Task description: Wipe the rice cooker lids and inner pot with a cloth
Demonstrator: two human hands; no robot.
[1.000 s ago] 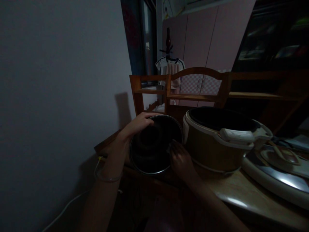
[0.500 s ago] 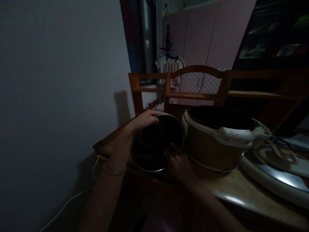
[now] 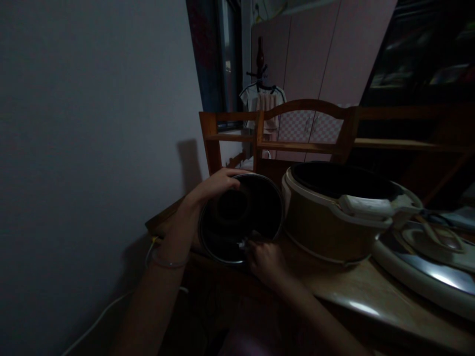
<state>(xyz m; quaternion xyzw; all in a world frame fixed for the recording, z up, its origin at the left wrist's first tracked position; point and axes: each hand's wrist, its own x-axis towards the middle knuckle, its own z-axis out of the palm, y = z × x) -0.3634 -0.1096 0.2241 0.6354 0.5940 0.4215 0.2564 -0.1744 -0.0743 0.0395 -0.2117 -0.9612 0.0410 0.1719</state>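
Observation:
A dark cooking pot (image 3: 256, 207) with a shiny metal rim is tipped on its side, its opening facing me. My left hand (image 3: 218, 185) is closed over its upper left rim, thumb inside and fingers behind. At the lower right part of the opening is my right hand (image 3: 265, 257), closed around a pale, crumpled cloth (image 3: 243, 244) that touches the pot's inner wall. Dim light and the fingers hide most of the cloth. Just right of the pot stands a large cooker body (image 3: 326, 227) with a white handle and a dark interior.
The cooker's round lid (image 3: 430, 267) lies on the wooden table (image 3: 345, 287) at right. A wooden shelf frame (image 3: 304, 147) rises behind. To the left is a bare wall (image 3: 104, 123), with a white cable (image 3: 107, 309) hanging below the table edge.
My right hand has moved left and slightly down along the pot's inside with the cloth. My left hand keeps its hold on the rim.

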